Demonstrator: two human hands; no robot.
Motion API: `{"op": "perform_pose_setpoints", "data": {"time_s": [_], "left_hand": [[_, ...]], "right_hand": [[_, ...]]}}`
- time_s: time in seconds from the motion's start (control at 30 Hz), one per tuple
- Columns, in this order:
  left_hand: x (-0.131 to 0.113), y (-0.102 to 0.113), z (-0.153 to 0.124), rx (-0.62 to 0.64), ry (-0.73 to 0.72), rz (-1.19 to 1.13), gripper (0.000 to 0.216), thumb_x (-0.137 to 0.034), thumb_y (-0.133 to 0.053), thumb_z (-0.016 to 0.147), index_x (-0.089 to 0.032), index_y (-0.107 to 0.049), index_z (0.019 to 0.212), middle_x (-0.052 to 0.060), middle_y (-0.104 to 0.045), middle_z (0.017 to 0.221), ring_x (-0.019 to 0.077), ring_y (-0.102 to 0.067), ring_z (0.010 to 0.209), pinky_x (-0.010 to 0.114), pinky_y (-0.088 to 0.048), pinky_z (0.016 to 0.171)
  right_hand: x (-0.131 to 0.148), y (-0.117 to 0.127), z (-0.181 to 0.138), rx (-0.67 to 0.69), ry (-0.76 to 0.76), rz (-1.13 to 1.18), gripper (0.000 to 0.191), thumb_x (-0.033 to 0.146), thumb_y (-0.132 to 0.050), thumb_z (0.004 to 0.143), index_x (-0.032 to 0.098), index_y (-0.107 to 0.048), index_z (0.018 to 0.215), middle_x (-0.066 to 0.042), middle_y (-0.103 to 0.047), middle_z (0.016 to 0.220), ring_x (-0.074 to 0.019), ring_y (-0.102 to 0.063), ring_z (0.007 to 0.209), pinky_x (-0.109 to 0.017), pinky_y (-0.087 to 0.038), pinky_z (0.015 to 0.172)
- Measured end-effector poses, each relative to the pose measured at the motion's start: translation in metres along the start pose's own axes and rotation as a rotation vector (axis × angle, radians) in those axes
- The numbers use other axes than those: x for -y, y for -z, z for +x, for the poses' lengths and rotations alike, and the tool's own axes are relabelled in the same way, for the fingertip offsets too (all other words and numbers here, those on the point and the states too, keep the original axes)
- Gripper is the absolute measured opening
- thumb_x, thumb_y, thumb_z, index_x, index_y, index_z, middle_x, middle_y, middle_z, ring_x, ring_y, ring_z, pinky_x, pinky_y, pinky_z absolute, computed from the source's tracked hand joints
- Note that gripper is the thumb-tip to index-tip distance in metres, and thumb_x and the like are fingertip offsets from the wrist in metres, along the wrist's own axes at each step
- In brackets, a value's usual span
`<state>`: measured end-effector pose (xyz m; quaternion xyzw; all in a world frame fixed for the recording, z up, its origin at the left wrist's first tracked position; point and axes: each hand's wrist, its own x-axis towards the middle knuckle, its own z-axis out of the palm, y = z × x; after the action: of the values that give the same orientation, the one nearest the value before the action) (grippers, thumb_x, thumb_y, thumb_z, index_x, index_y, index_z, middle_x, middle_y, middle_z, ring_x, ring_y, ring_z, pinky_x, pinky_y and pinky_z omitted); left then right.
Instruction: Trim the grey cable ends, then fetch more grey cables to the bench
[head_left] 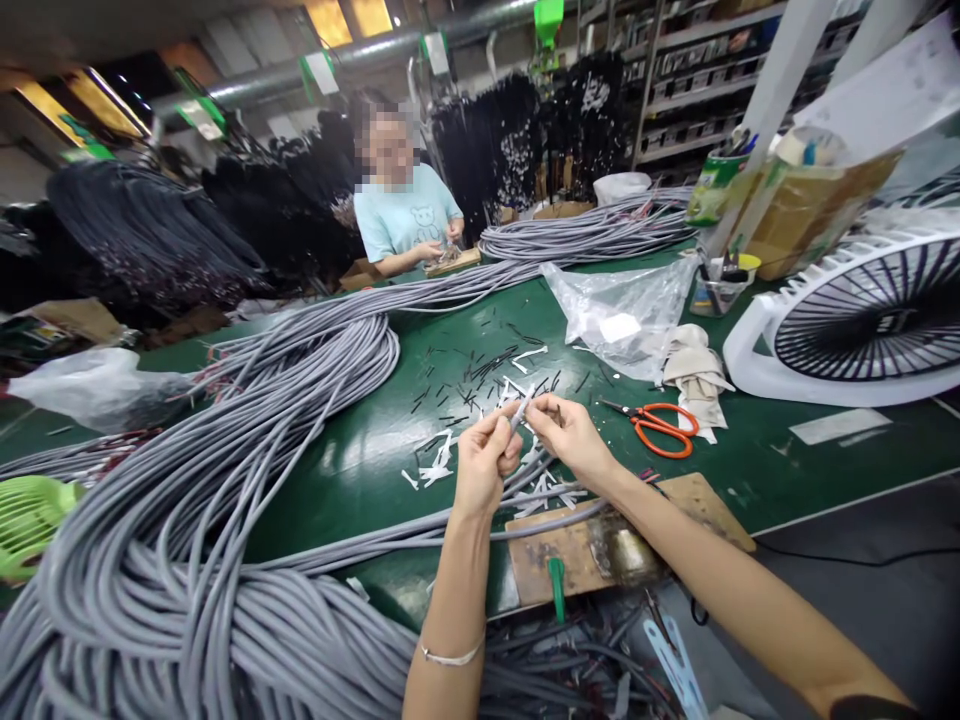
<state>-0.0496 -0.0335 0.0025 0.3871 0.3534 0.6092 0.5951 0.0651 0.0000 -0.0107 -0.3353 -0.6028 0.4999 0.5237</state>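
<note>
My left hand (487,455) is closed around the end part of a grey cable (520,408), which points up and away between the fingers. At the same spot my right hand (566,432) pinches against the cable's side, and its fingertips hide the exact point of grip. Just beyond both hands, short black offcuts (484,368) and white strips (439,462) are strewn over the green tabletop (352,450). Orange-handled scissors (664,430) lie right of my right hand. Under my wrists, more grey cables (420,530) run across to a worn wooden board (551,565).
A large grey cable bundle (172,560) fills the left side and curves toward the back. At right stand a white fan (757,350), a cloth (691,370) and a clear plastic bag (622,310). Across the table sits a person in a light blue shirt (405,220).
</note>
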Motion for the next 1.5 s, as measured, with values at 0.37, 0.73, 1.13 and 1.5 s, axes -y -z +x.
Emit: {"op": "perform_pose_setpoints", "data": {"time_s": [0.37,0.73,1.13,1.5], "left_hand": [[0.004,-0.001,-0.004,0.051,-0.017,0.472,0.034,-0.044,-0.059,0.074,-0.010,-0.059,0.070,-0.005,-0.042,0.046,0.0019,-0.030,0.037,0.015,-0.020,0.036],[0.004,-0.001,-0.005,-0.033,-0.435,1.009,0.011,-0.024,-0.053,0.079,-0.016,-0.054,0.072,-0.003,-0.050,0.060,0.0074,-0.042,0.053,0.019,-0.031,0.050],[0.007,-0.001,-0.003,-0.240,-0.438,0.661,0.016,-0.029,-0.054,0.080,-0.016,-0.061,0.087,0.000,-0.057,0.071,0.0096,-0.050,0.062,0.019,-0.038,0.057],[0.008,-0.002,-0.001,-0.228,-0.304,0.503,0.030,-0.035,-0.057,0.079,-0.015,-0.067,0.098,0.007,-0.067,0.092,0.0153,-0.060,0.079,0.021,-0.044,0.060]], "right_hand": [[0.014,0.020,0.002,-0.094,-0.024,0.059,0.028,0.041,-0.065,0.068,0.013,-0.062,0.071,0.000,-0.057,0.063,-0.0054,-0.038,0.047,-0.021,-0.025,0.041],[0.019,0.026,-0.010,0.016,0.217,-0.304,0.035,0.036,-0.053,0.080,0.014,-0.047,0.054,0.003,-0.038,0.053,-0.0064,-0.032,0.051,-0.023,-0.024,0.048],[0.008,0.012,-0.006,-0.007,-0.031,-0.185,0.041,0.050,-0.043,0.083,0.016,-0.050,0.062,0.004,-0.037,0.053,-0.0078,-0.033,0.050,-0.022,-0.026,0.049],[0.018,0.005,-0.015,0.089,0.056,-0.347,0.034,0.035,-0.035,0.089,0.017,-0.048,0.062,0.005,-0.037,0.048,-0.0075,-0.032,0.044,-0.022,-0.025,0.047]]}}
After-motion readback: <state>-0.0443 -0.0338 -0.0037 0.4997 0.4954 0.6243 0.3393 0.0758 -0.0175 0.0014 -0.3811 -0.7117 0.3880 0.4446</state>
